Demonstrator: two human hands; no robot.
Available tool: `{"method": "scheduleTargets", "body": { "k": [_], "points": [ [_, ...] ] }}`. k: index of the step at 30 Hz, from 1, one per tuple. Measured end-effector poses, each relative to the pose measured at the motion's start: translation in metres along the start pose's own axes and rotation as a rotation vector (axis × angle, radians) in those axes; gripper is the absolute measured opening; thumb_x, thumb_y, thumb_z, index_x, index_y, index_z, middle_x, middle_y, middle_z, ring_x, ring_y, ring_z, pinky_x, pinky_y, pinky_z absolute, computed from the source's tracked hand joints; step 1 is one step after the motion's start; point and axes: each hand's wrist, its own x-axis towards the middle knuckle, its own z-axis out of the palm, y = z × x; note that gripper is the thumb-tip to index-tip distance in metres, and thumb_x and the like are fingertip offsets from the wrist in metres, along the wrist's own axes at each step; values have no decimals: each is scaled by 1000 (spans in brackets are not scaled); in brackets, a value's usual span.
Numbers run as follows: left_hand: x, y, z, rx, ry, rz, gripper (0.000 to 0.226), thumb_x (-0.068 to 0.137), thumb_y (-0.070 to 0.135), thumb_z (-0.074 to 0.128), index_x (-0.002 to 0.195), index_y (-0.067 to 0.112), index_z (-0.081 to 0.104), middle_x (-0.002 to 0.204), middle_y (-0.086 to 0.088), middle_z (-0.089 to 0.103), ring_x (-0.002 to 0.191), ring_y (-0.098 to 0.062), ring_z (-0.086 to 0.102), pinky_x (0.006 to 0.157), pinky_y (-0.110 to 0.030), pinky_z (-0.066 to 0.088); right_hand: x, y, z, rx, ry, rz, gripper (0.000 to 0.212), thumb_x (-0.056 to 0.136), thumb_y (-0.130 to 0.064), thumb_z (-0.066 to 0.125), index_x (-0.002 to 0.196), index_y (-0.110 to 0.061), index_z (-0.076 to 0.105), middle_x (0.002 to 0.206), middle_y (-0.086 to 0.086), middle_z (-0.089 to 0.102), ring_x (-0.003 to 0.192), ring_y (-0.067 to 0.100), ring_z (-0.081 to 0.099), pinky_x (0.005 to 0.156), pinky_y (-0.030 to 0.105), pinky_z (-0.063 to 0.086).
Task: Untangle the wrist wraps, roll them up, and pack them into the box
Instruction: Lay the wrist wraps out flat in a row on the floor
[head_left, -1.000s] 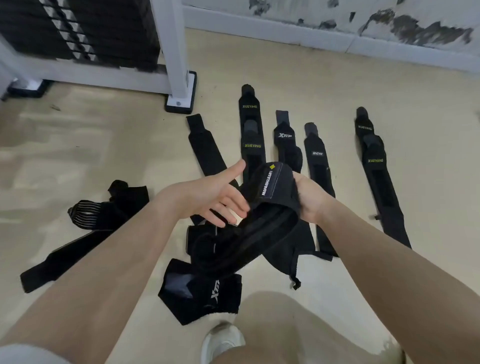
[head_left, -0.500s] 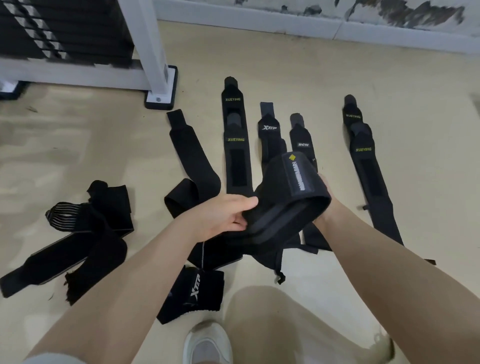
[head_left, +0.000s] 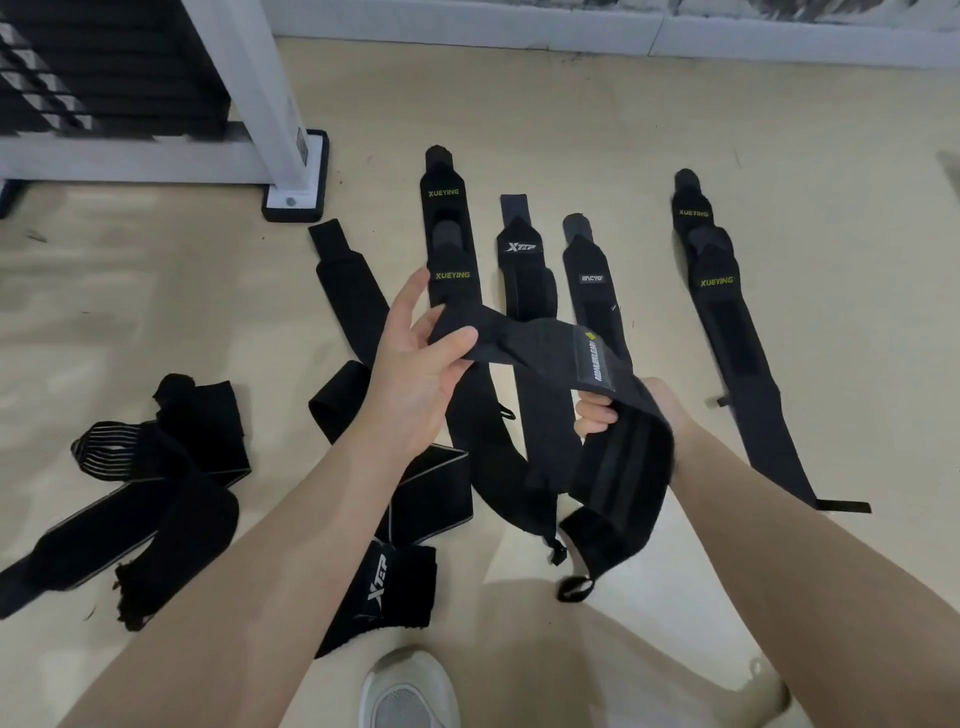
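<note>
Wrist wrap hangs stretched between my hands above the floor: my left hand pinches one end, my right hand grips its middle, tail dangling down.

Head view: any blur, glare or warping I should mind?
Head view: wide-angle bowing bends the white rack post; soft glare patches on the floor; the held wrap's hanging part by the right hand is motion-smeared; left hand sharp.

Head camera looks steeply down at floor.
</note>
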Motion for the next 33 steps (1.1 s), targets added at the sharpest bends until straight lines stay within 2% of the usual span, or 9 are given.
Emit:
{"method": "scheduleTargets", "body": {
  "k": [2, 4, 9, 12, 18, 22, 25, 29, 33],
  "points": [
    [2, -5, 3, -17, 20, 10, 72, 88, -14, 50, 145, 24, 28, 118, -8, 58, 105, -16, 64, 95, -36, 51, 0, 2, -5, -101, 47, -10, 6, 73, -13, 64, 68, -9, 64, 54, 3, 48, 42, 13, 42, 44, 21, 38],
    [4, -11, 6, -13, 42, 7, 74, 89, -13, 50, 148, 21, 23, 126, -7, 56, 108, -15, 63, 95, -32, 51, 3, 2, -14, -244, 224, -15, 25, 91, -11, 43, 73, -10, 61, 58, 5, 49, 46, 15, 42, 50, 23, 38],
    [14, -23, 20, 104, 118, 12, 61, 90, -8, 53, 144, 13, 33, 124, 0, 59, 108, -9, 62, 93, -24, 50, 6, 6, -19, -930, 419, -56, 35, 84, 7, 33, 76, -6, 63, 77, 11, 65, 76, 25, 62, 68, 34, 51],
    [20, -31, 35, 131, 148, 15, 30, 92, -3, 53, 117, 14, 56, 105, 1, 67, 99, -9, 65, 89, -23, 51, 9, 5, -32, -1073, 474, -112, 37, 74, 9, 26, 82, -1, 60, 87, 16, 65, 88, 33, 59, 76, 37, 48],
    [43, -55, 72, 164, 149, 17, 14, 97, 8, 49, 97, 15, 62, 96, -2, 67, 94, -15, 62, 90, -30, 50, -5, -20, -65, -913, 417, -124, 22, 75, 7, 31, 76, -8, 47, 77, 10, 44, 75, 22, 39, 66, 31, 26],
    [55, -73, 116, 7, 107, -44, 14, 98, 9, 48, 98, 14, 61, 96, -7, 69, 90, -22, 67, 83, -40, 56, -31, -38, -102, -795, 124, -10, 12, 94, -11, 48, 93, -11, 60, 98, 7, 67, 92, 22, 64, 83, 31, 49],
    [67, -94, 154, -94, 121, -114, 13, 98, 16, 49, 105, 15, 61, 102, -8, 68, 96, -24, 67, 87, -41, 54, -42, -53, -131, -763, 54, 7, 22, 95, -16, 54, 116, -10, 59, 113, 9, 68, 103, 24, 66, 92, 35, 52],
    [78, -126, 192, 91, 148, -327, 41, 91, 37, 60, 121, 9, 58, 117, -8, 64, 111, -27, 61, 97, -45, 49, -58, -76, -173, -666, 64, -2, 31, 95, -7, 51, 125, -17, 55, 117, 10, 66, 107, 25, 64, 91, 35, 52],
    [68, -147, 212, 495, -25, -665, 29, 91, 31, 61, 111, 10, 56, 111, -11, 64, 92, -25, 65, 72, -37, 55, -63, -97, -205, -578, 17, -15, 34, 96, -6, 49, 124, -23, 56, 118, 7, 67, 105, 23, 66, 86, 35, 53]
  ]
}}
